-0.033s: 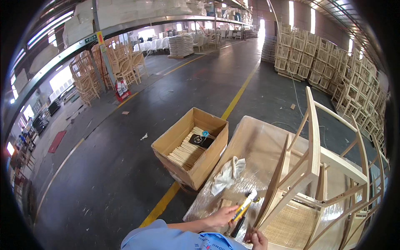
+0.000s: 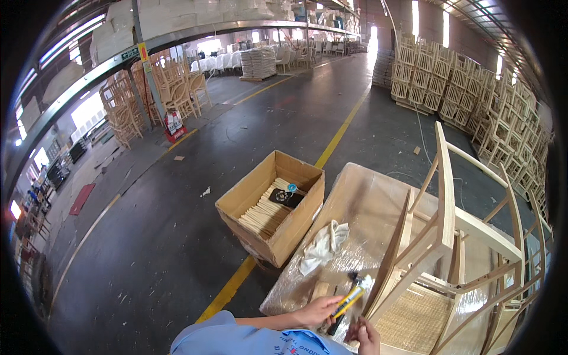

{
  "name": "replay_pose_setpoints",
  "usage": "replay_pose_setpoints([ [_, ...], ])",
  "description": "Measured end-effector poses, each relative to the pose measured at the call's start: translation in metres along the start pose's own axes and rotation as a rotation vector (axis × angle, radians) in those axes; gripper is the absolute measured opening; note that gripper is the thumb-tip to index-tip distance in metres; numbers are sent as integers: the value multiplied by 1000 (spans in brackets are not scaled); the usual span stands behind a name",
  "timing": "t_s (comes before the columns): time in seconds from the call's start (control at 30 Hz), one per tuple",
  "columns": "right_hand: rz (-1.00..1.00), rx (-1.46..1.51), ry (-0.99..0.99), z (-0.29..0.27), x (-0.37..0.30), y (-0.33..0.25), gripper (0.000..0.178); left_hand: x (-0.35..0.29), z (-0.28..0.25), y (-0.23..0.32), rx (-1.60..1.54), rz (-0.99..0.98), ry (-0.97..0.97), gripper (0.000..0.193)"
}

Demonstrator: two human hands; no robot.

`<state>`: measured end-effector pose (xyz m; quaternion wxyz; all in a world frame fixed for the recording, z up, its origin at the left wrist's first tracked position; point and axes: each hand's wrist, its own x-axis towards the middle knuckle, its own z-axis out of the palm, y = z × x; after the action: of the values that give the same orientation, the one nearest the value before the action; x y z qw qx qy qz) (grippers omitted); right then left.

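Low, both hands (image 2: 321, 310) (image 2: 365, 336) — left around yellow tube (image 2: 349, 301); right curled nearby

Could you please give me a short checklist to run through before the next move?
1. Yellow tube secure in the left hand: ok, gripped.
2. White tip of the tube uncapped: cannot tell, too blurred.
3. Right hand free: cannot tell, the fingertips are unclear.
4. Black-handled tool clear of the hands: not ok, it lies close by them.
5. White cloth clear of the hands: ok, it lies apart.
6. Wooden chair frame steady: cannot tell.
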<state>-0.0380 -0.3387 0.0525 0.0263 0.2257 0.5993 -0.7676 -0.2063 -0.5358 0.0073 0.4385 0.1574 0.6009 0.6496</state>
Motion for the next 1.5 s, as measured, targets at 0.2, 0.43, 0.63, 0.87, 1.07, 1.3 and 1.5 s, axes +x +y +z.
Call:
replay_pose_setpoints([
  [0.2, -74, -27, 35, -29, 37, 3, 34, 0, 95, 6, -9, 100, -110, 56],
  [0.43, -262, 65, 174, -157, 35, -17, 24, 42, 183, 8, 381, 31, -29, 47],
  [0.63, -234, -622, 160, -291, 48, -24, 47, 145, 239, -27, 682, 230, 297, 60],
  [0.87, -550, -996, -44, -309, 120, -62, 46, 242, 225, -33, 855, 104, 884, 76],
  [1.07, -608, -1191, -198, -292, 188, -74, 49, 272, 200, -39, 635, -12, 971, 75],
  [1.3, -678, -1452, -306, -277, 235, -73, 52, 281, 192, -54, 376, 69, 971, 78],
  [1.5, -704, -1543, -329, -267, 237, -70, 59, 273, 191, -51, 270, 171, 880, 88],
])
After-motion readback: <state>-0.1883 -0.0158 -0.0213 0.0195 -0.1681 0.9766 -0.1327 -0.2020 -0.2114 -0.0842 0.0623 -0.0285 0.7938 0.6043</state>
